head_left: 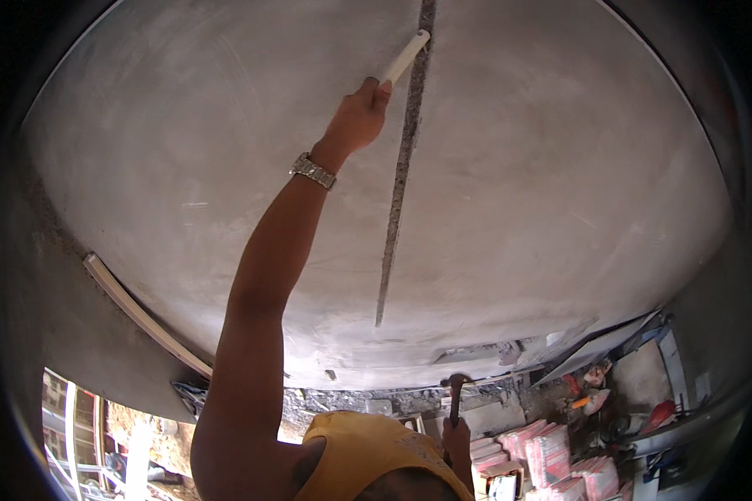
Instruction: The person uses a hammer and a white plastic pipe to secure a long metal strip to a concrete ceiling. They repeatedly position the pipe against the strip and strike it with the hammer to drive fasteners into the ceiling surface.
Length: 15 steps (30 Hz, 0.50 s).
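Note:
My left hand [358, 117], with a metal watch [312, 169] on the wrist, is raised high against a grey plastered wall [560, 167]. It grips a pale flat bar [405, 60], whose rounded upper end reaches a rough dark groove [401, 167] cut vertically in the plaster. Lower down on the right, my right hand [456, 438] is closed round the handle of a claw hammer [454, 391], held head up and away from the bar. My yellow sleeveless top [355, 438] shows at the lower middle.
A long pale strip [142, 309] leans at the left, above a bright opening [75, 426]. Along the wall's foot lies rubble [326, 399]. Stacked red-and-white sacks [547, 455] and a board [597, 342] stand at the lower right, with assorted clutter [610, 409] around them.

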Available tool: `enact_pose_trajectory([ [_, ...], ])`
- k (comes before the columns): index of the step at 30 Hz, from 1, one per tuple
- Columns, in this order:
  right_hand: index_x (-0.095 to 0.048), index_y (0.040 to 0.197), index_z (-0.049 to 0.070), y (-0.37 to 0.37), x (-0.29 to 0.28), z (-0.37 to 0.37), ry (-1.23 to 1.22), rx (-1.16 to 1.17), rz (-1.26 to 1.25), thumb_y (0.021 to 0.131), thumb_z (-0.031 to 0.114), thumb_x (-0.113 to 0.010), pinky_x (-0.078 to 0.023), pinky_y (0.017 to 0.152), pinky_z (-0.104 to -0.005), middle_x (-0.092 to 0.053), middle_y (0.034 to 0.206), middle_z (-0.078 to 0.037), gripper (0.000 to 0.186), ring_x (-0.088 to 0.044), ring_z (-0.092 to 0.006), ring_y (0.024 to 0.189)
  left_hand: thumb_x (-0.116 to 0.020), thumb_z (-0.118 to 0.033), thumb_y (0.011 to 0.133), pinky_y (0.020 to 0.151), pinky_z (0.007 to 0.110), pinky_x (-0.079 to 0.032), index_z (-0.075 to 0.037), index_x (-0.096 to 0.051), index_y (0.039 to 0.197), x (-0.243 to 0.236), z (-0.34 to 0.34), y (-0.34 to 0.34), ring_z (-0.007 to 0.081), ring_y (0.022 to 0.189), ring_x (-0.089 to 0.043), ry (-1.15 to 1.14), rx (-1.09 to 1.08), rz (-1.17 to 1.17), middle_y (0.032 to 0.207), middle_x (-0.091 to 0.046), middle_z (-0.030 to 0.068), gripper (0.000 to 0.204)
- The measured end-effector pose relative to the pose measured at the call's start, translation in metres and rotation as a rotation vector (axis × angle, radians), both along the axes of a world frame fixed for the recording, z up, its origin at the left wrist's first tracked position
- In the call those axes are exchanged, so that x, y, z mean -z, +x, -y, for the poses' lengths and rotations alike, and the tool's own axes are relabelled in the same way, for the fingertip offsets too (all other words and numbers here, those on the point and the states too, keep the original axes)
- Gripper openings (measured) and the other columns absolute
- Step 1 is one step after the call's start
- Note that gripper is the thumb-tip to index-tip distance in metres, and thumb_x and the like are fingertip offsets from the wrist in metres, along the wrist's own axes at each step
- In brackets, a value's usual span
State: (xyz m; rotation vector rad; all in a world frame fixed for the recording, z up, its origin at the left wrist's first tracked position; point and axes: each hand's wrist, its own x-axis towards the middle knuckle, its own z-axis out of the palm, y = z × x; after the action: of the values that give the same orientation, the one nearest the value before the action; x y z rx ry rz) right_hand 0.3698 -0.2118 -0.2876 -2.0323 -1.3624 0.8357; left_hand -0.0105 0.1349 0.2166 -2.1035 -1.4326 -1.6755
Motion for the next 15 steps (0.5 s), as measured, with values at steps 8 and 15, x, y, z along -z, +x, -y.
enact_pose_trajectory([
  [8,-0.051,0.111,0.006,-0.008,-0.248,-0.139,0.437,-0.234,0.125,0.101,0.032,-0.053,-0.047,0.058,-0.0554,-0.065,0.073,-0.023,0.028,-0.064,-0.0487,0.07,-0.038,-0.043,0.106,0.059,0.051,-0.047,-0.003,-0.049,0.102,0.027,-0.011,0.027,0.0441,0.069,-0.065,-0.08,0.103,0.212,0.071,-0.062,0.0232,0.041],
  [15,-0.048,0.114,0.002,-0.114,-0.501,-0.196,1.299,-0.497,0.476,0.099,0.021,-0.059,-0.051,0.05,-0.0441,-0.062,0.066,-0.018,0.027,-0.066,-0.0386,0.059,-0.035,-0.044,0.106,0.062,0.053,-0.047,-0.001,-0.046,0.103,0.053,-0.029,0.057,0.0498,0.072,-0.063,-0.088,0.116,0.397,0.074,-0.063,0.027,0.045],
])
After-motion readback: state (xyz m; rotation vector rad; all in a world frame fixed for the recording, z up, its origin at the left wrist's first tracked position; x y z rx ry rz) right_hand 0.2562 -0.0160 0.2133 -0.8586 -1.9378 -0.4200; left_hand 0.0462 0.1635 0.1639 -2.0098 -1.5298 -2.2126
